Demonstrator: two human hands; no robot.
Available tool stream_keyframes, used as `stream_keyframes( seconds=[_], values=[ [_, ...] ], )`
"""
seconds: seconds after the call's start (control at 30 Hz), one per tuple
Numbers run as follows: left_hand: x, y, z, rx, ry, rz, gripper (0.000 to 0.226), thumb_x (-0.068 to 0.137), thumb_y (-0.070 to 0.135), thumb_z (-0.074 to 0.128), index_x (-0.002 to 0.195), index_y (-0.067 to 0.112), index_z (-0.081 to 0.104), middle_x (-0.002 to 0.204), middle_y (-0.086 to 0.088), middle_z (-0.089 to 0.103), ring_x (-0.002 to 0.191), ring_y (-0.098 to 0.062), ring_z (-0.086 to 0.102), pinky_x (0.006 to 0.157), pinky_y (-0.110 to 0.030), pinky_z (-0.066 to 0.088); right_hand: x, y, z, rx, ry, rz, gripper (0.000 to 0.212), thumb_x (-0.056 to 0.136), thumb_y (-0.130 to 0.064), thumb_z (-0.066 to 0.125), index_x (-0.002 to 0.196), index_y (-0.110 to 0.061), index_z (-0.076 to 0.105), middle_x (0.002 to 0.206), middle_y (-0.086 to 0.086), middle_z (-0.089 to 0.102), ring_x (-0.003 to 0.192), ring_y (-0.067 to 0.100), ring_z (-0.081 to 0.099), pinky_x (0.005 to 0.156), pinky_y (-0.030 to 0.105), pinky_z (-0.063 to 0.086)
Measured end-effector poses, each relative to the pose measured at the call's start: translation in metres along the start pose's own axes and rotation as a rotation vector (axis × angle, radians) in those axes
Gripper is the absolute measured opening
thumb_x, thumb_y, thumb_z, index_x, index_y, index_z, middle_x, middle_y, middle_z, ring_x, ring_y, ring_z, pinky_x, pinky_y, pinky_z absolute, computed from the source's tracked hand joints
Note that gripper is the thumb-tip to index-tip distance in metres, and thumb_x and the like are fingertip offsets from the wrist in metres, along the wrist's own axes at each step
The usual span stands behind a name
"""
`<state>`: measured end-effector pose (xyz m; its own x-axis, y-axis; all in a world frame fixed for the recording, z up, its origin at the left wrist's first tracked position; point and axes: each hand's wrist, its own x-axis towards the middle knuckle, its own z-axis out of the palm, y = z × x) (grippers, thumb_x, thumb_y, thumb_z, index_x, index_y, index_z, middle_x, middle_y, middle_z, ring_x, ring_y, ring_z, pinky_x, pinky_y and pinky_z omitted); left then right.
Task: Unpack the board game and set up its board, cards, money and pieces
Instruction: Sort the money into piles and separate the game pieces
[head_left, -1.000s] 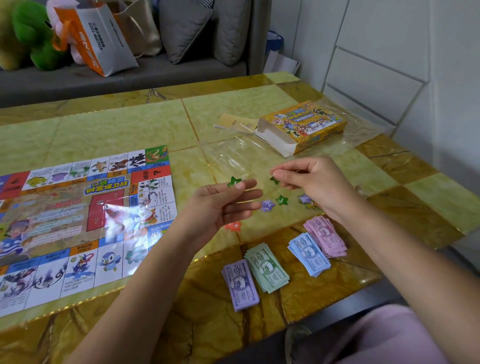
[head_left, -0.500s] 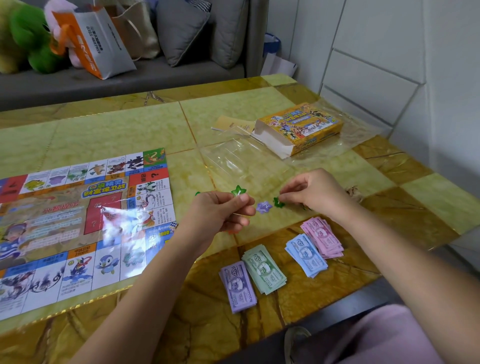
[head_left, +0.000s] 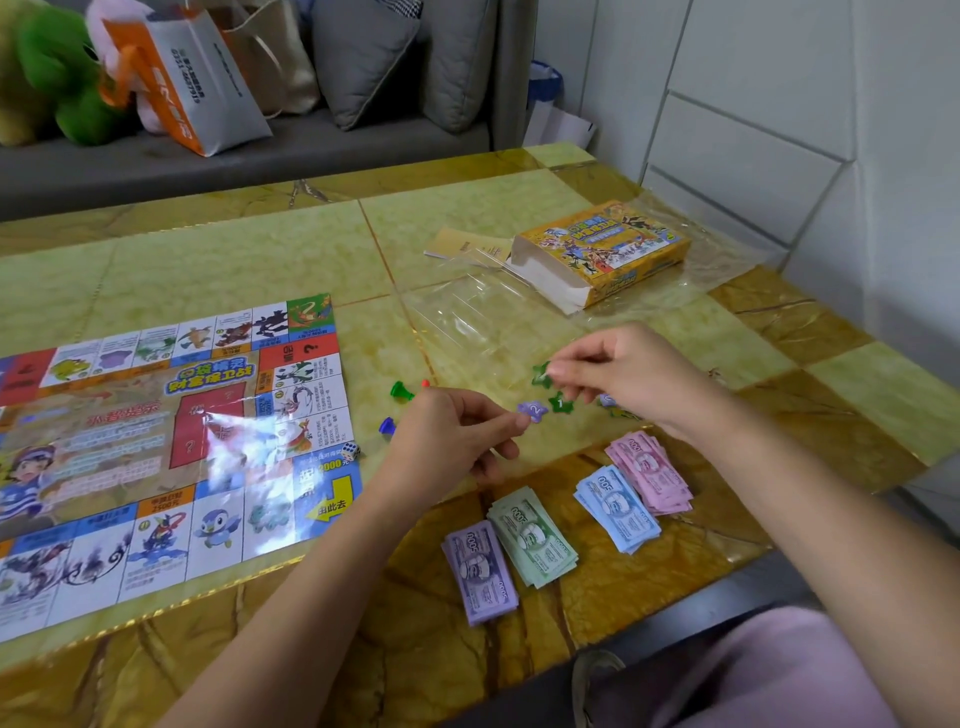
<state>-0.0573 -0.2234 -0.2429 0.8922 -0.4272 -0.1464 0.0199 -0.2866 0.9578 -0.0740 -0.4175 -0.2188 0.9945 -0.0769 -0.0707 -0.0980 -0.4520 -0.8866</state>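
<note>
The small green star-shaped plastic token is raised just above the surface, pinched between the thumb and curled fingers of the right hand. The left hand has its fingers curled, with the fingertips at a purple star-shaped token marked 2; whether it grips that token or only touches it cannot be told. A second green star token marked 1 lies flat just beside the purple one. To the left of the left hand are a green pawn, a blue pawn and a white die, the die at the edge of the unfolded colourful game board. Four fanned stacks of paper money lie near the front edge: purple, green, blue, pink. Farther back, the open yellow cardboard game box rests on clear plastic wrap covering part of the green-and-amber tiled surface.
</note>
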Motion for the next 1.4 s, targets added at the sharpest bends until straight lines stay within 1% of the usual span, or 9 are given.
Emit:
stream_keyframes(
  seconds=[0.13,0.23,0.53,0.6,0.67,0.73,0.83,1.13,1.4],
  values=[
    [0.004,-0.007,-0.002,0.245,0.249,0.149,0.017,0.091,0.025,0.063,0.078,0.015,0.068,0.066,0.003,0.068,0.048,-0.011,0.060,0.048,-0.023,0.049,0.010,0.019,-0.018,-0.126,0.135,0.056,0.002,0.079,-0.021,0.075,0.079,-0.019,0.074,0.070,-0.005,0.071,0.056,0.000,0.060,0.061,0.024,0.047],
    [0.004,-0.007,-0.003,0.301,0.329,0.199,0.007,0.091,0.022,0.060,0.086,0.020,0.065,0.074,0.009,0.065,0.064,-0.004,0.060,0.048,-0.011,0.041,0.012,0.024,-0.016,-0.170,0.125,0.083,0.010,0.076,-0.024,0.078,0.081,-0.015,0.075,0.078,-0.002,0.073,0.071,0.009,0.067,0.071,0.025,0.051],
    [0.007,-0.016,-0.005,0.477,0.338,0.279,0.010,0.091,0.025,0.060,0.101,0.022,0.060,0.095,0.011,0.057,0.079,-0.006,0.053,0.061,-0.005,0.036,0.012,0.024,-0.028,-0.405,0.246,0.017,0.011,0.075,-0.022,0.079,0.078,-0.020,0.069,0.069,-0.008,0.061,0.059,0.001,0.053,0.047,0.006,0.035],
    [0.008,-0.016,-0.005,0.505,0.301,0.299,0.013,0.090,0.027,0.061,0.102,0.023,0.061,0.100,0.010,0.057,0.085,-0.006,0.053,0.065,-0.009,0.036,0.004,0.025,-0.045,-0.484,0.181,-0.016,0.021,0.077,-0.012,0.077,0.091,-0.025,0.069,0.084,-0.006,0.065,0.070,0.002,0.058,0.061,0.006,0.042],
    [0.007,-0.016,-0.004,0.514,0.244,0.335,0.016,0.090,0.028,0.062,0.105,0.024,0.062,0.107,0.012,0.057,0.089,-0.005,0.053,0.072,-0.013,0.039,-0.005,0.029,-0.058,-0.617,-0.016,-0.006,0.048,0.079,-0.006,0.072,0.116,-0.035,0.064,0.117,-0.008,0.062,0.102,0.004,0.058,0.088,0.022,0.049],
    [0.004,-0.014,-0.003,0.521,0.158,0.397,0.016,0.091,0.026,0.061,0.107,0.024,0.063,0.106,0.017,0.057,0.085,0.006,0.052,0.074,-0.006,0.037,-0.013,0.032,-0.058,-0.781,-0.223,-0.005,0.064,0.084,-0.003,0.065,0.134,-0.039,0.049,0.143,-0.014,0.043,0.129,0.006,0.042,0.110,0.032,0.034],
    [0.000,-0.012,0.003,0.513,0.004,0.456,0.017,0.093,0.022,0.058,0.107,0.022,0.067,0.099,0.019,0.063,0.088,0.015,0.056,0.079,-0.006,0.043,-0.020,0.041,-0.052,-0.868,-0.338,-0.051,0.064,0.090,-0.003,0.053,0.141,-0.040,0.038,0.153,-0.016,0.026,0.140,0.006,0.028,0.116,0.032,0.024],
    [-0.002,-0.011,0.010,0.494,-0.054,0.421,0.015,0.093,0.021,0.059,0.101,0.019,0.071,0.091,0.006,0.073,0.081,-0.001,0.066,0.075,-0.019,0.051,-0.022,0.049,-0.044,-0.928,-0.055,-0.257,0.028,0.088,-0.019,0.064,0.116,-0.024,0.069,0.117,-0.007,0.068,0.107,0.010,0.064,0.093,0.025,0.047],
    [-0.005,-0.009,0.010,0.431,-0.008,0.417,0.013,0.093,0.020,0.059,0.097,0.017,0.071,0.084,0.013,0.070,0.080,0.004,0.064,0.070,-0.009,0.048,-0.014,0.054,-0.035,-1.095,0.063,-0.239,0.027,0.090,-0.018,0.053,0.111,-0.020,0.070,0.093,0.008,0.073,0.082,0.023,0.068,0.068,0.037,0.055]
  ],
)
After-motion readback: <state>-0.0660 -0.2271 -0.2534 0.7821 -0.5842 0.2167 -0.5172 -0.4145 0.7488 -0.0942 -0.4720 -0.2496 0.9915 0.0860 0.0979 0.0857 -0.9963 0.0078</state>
